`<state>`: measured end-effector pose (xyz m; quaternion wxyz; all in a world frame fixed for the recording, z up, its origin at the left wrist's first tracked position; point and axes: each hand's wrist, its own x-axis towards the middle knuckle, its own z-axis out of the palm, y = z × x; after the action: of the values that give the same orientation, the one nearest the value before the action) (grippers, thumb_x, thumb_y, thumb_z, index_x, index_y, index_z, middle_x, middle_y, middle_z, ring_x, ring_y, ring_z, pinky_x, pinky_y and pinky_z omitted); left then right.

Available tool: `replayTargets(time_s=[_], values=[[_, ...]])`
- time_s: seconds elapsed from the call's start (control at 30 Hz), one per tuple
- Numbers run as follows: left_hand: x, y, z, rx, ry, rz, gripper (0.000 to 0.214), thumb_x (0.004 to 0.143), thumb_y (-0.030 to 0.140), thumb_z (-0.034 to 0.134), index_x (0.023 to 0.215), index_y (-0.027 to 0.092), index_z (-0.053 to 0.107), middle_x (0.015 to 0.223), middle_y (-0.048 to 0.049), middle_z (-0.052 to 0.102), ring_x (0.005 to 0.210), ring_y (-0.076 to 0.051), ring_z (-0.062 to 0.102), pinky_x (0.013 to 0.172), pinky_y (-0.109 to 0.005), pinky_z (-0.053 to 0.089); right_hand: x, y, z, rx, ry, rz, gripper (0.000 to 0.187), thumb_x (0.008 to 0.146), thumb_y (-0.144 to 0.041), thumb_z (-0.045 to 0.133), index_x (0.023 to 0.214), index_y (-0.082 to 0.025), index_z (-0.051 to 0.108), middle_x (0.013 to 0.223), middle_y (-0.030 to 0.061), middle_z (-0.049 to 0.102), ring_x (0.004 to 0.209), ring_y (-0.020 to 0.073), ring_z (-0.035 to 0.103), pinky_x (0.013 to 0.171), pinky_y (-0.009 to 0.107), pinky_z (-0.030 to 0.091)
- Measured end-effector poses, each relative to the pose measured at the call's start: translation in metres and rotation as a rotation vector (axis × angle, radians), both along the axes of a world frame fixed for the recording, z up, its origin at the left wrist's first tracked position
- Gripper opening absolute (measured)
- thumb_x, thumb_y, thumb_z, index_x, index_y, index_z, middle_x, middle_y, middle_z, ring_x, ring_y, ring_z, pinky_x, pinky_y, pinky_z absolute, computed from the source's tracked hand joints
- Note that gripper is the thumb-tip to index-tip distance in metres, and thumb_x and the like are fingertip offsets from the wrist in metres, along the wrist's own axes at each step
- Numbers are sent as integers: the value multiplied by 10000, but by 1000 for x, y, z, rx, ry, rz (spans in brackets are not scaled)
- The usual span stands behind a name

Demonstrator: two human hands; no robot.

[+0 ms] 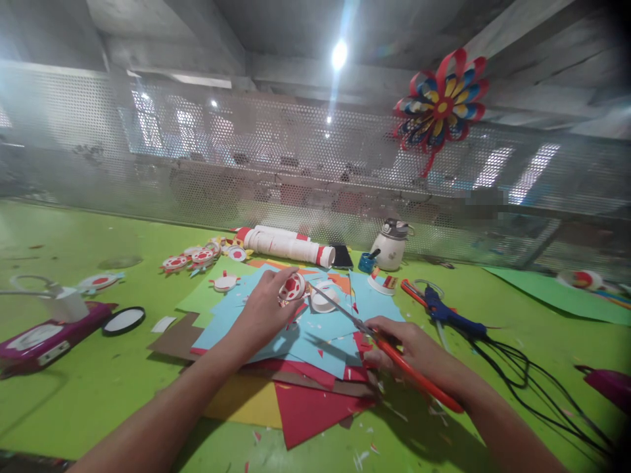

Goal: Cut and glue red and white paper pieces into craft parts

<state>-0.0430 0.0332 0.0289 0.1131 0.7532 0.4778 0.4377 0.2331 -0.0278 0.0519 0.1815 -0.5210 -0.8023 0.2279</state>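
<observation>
My left hand (pixel 273 299) is closed round a small white paper disc with red patches (pixel 292 288), its thumb and fingers at the rim. In my right hand (pixel 407 348) is a pair of scissors (pixel 414 376) with long orange handles. Their blades point up and left, the tips close to the disc's right side. Just behind the tips, a white round paper cup-like piece (pixel 324 297) lies on light blue paper (pixel 315 341). A similar white piece with a red and yellow band (pixel 383 282) stands farther right.
Coloured sheets, red paper (pixel 315 410) among them, and scraps cover the green table's middle. A blue glue gun (pixel 451 314) with black cable lies right. Behind are a stacked paper-cup roll (pixel 286 246) and bottle (pixel 391 244). A purple power strip (pixel 59 335) sits left.
</observation>
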Motion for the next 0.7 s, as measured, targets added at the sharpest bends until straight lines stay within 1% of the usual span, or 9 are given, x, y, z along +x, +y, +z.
replayTargets(time_s=[0.1,0.2,0.4,0.57,0.7], values=[[0,1,-1,-1,10,13,451,839,331,603,1273,234,532,1050,-90,570,920,-245,588,829,-385,470,0,-1,1,11,-2,9,314,847,-456,619,1007,-186,633,795,30,633,706,181,526,655,301,433],[0,3,-1,-36,-3,11,480,829,376,616,1274,215,530,1079,-108,580,939,-257,593,839,-400,468,0,-2,3,23,-11,14,326,841,-459,627,1023,-189,636,798,35,640,706,188,538,652,301,435],[0,5,0,-70,-91,-22,486,786,377,662,1226,203,549,1113,-120,610,988,-278,592,872,-434,460,1,-4,5,40,-40,23,324,836,-481,631,983,-192,641,822,48,652,724,205,555,663,311,433],[1,6,-1,-129,-205,-77,498,761,381,682,1212,218,552,1185,-120,612,1042,-280,591,819,-400,501,0,-5,7,22,-60,12,389,832,-511,626,1048,-188,634,892,65,657,789,224,575,717,329,442],[2,6,-2,-163,-193,-82,520,766,389,657,1230,193,528,1213,-125,610,1037,-264,606,768,-371,534,-2,-6,9,21,-65,8,385,831,-500,629,1058,-188,634,898,58,658,794,217,574,718,321,442]])
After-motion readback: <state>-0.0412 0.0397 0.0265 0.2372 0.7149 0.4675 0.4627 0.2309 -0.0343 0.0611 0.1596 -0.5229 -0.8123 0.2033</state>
